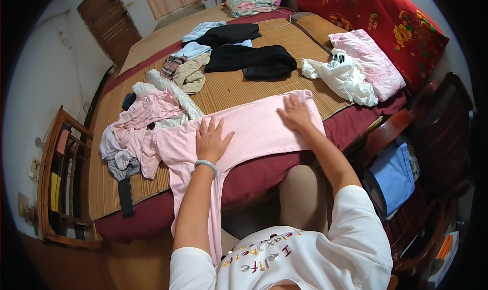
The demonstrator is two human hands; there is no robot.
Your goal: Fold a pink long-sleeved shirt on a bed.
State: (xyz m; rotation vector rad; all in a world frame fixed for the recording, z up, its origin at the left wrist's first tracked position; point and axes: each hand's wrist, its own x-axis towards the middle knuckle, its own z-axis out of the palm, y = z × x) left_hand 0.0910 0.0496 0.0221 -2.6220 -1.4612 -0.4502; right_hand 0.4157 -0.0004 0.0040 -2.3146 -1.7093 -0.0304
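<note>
A plain light-pink garment [249, 128] lies spread along the near edge of the bed; I cannot tell whether it is a top or trousers. One long narrow part of it hangs over the edge, partly hidden by my left forearm. On its middle, my left hand [211, 141] rests flat with fingers spread, a pale bangle [205, 163] at the wrist. Near the garment's right end, my right hand [296, 114] lies palm down with its fingers stretched out, slightly blurred. Left of the garment is a heap of crumpled pink clothes [134, 119].
Black trousers [254, 62], beige cloth [191, 75] and other clothes lie farther back on the bamboo mat [244, 89]. A white garment [343, 79] rests against a pink pillow [373, 66] at right. A dark wooden chair [450, 132] holds blue cloth [394, 175].
</note>
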